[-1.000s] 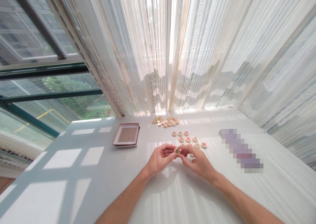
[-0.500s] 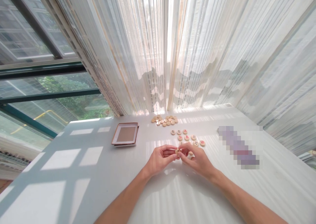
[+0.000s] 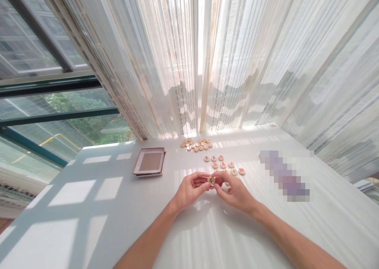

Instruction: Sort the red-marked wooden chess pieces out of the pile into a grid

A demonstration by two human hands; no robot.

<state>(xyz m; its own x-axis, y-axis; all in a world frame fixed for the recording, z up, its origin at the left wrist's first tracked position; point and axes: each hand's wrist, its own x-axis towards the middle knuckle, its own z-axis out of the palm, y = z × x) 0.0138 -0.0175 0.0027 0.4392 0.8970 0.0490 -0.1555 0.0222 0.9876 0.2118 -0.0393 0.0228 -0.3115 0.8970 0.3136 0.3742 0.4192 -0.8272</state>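
Between my two hands is a round wooden xiangqi piece [image 3: 211, 180], its black character facing me. My left hand [image 3: 191, 189] grips its left side with thumb and fingers. On the other side, my right hand [image 3: 233, 190] pinches it as well. Just beyond my fingers, several xiangqi pieces lie in rows with red or black characters up, among them a red piece [image 3: 242, 171] at the right end. Parts of the nearest pieces are hidden behind my right hand. Farther back sits a loose cluster of plain-looking pieces [image 3: 203, 144].
A shallow open box [image 3: 149, 161] with a brown inside lies to the left on the white table [image 3: 97, 229]. At the right is a blurred-out, purplish long object [image 3: 284, 176]. Sheer curtains [image 3: 183, 63] hang along the far edge, with a window [image 3: 59, 99] at the left.
The piece in my hands has turned so that its character now shows fully. My right fingers have opened slightly around it. The pieces on the table have not moved.
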